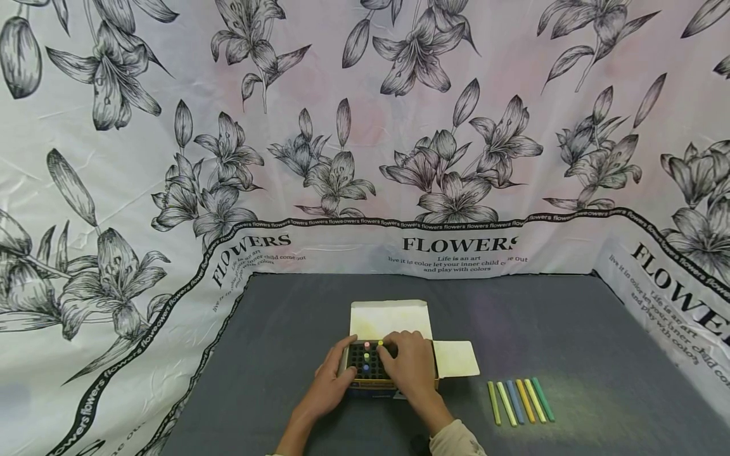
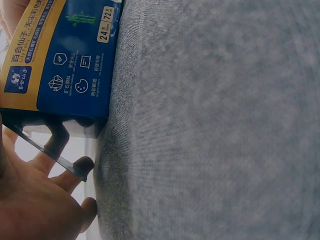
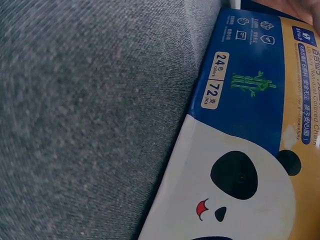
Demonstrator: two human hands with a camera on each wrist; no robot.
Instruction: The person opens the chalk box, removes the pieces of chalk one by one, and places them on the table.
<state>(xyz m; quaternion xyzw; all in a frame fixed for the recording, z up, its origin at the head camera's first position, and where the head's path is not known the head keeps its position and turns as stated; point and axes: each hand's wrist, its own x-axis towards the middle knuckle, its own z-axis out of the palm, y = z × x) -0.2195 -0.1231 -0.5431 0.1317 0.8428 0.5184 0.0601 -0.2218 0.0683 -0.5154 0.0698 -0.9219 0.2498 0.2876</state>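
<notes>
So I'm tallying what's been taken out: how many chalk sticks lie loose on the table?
5, side by side in a row on the grey table, right of the box: olive, pale yellow-green, blue, yellow, green.

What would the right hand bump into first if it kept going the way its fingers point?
Probably the chalk sticks standing in the open box; the right hand has its fingertips right at them. Beyond is the box's raised lid.

Chalk box [image 1: 371, 370] sits on table [image 1: 570, 329], between left hand [image 1: 331, 383] fingers and right hand [image 1: 407, 364] fingers. Loose chalk sticks [image 1: 520, 401] lie right of right fingers, well apart. Box flap [image 1: 390, 318] lies behind fingertips.
</notes>
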